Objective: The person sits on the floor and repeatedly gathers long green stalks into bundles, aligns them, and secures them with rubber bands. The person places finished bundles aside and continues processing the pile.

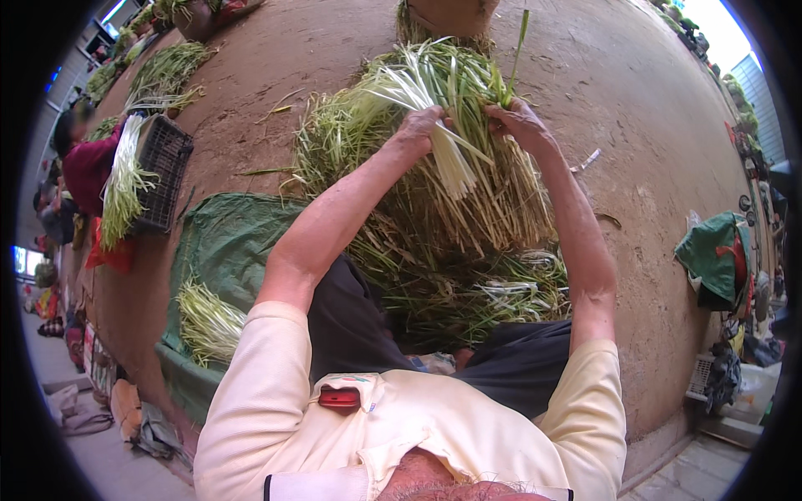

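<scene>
My left hand (424, 128) is closed around a bundle of pale, whitish leafy stalks (456, 170), with the cut ends pointing toward me and the thin tops fanning out away from me. My right hand (512, 121) pinches a few green leaves (519, 56) that stick up beyond its fingers. Both hands are above a large heap of long green leafy stalks (338, 134), whose straw-coloured ends hang toward my knees. Loose green and white trimmings (438, 300) lie between my legs and the heap. Another pale bundle (210, 322) rests on a green sheet at my left.
The green woven sheet (235, 228) spreads beside my left knee. Farther left, a co-worker (91, 163) sits by a black plastic crate (164, 169) with pale stalks on its edge. Behind the heap stands a brown container (452, 15). A green covered bundle (708, 253) is at the right.
</scene>
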Available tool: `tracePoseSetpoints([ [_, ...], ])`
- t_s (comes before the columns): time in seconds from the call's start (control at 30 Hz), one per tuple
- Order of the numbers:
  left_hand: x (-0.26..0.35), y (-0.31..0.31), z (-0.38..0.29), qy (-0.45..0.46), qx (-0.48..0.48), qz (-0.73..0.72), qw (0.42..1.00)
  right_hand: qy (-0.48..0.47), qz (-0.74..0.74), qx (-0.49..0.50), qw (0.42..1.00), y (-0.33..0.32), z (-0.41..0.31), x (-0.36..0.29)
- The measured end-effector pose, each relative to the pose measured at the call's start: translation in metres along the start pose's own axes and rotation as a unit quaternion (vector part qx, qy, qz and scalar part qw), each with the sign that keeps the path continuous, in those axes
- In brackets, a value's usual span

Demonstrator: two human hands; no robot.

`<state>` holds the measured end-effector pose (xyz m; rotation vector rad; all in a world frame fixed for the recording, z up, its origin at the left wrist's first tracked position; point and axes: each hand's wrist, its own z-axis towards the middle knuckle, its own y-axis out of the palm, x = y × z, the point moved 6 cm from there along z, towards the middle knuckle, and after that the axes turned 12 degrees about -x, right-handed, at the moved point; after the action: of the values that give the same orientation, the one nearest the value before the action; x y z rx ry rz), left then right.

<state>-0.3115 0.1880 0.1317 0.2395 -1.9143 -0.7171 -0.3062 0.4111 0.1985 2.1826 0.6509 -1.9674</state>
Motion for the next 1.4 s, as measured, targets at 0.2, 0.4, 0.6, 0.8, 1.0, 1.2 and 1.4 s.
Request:
tracePoseSetpoints([
  [0.2,0.0,0.004,-0.003,0.01,-0.039,-0.008,0.999,-0.033,0.007,-0.001,0.999,0.01,0.002,-0.004],
  [0.4,0.004,0.006,-0.013,0.003,-0.034,0.048,0.998,-0.05,0.036,-0.073,0.995,0.02,0.001,-0.013],
  [0.6,0.005,0.016,-0.014,0.007,-0.088,0.034,0.996,0.031,-0.077,-0.041,0.996,0.024,0.017,-0.012],
  [0.8,0.003,0.011,-0.019,0.015,-0.077,0.032,0.996,0.05,-0.182,-0.049,0.981,0.022,0.027,-0.015],
  [1.0,0.003,0.009,-0.013,0.005,-0.075,-0.056,0.996,-0.001,0.001,-0.055,0.998,0.013,0.015,-0.012],
  [1.2,0.008,0.008,-0.008,0.008,-0.028,-0.034,0.999,-0.071,0.076,0.071,0.992,0.0,0.007,-0.008],
  [1.4,0.009,0.01,-0.015,0.015,-0.029,-0.02,0.999,0.017,-0.035,0.026,0.999,0.009,0.016,0.001],
])
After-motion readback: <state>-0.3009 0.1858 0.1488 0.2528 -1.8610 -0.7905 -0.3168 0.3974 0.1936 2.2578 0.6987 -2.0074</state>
